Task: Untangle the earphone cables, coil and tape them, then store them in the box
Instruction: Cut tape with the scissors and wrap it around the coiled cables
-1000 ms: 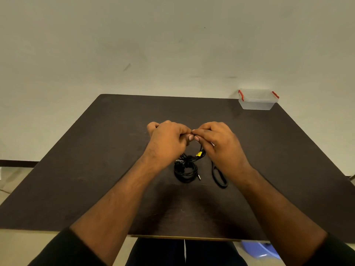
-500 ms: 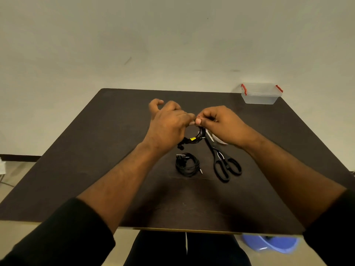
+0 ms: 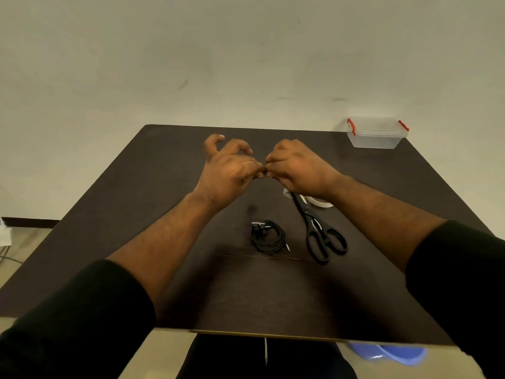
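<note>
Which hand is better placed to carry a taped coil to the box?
Right, probably: the right hand is on the same side as the box at the table's far right corner; the left hand would have to cross over.

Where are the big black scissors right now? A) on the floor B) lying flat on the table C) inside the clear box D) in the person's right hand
B: the scissors lie flat on the dark table, beside the coiled black earphones, with neither hand touching them.

Dark table [image 3: 136, 214], blue object [image 3: 393, 354] beneath
</note>
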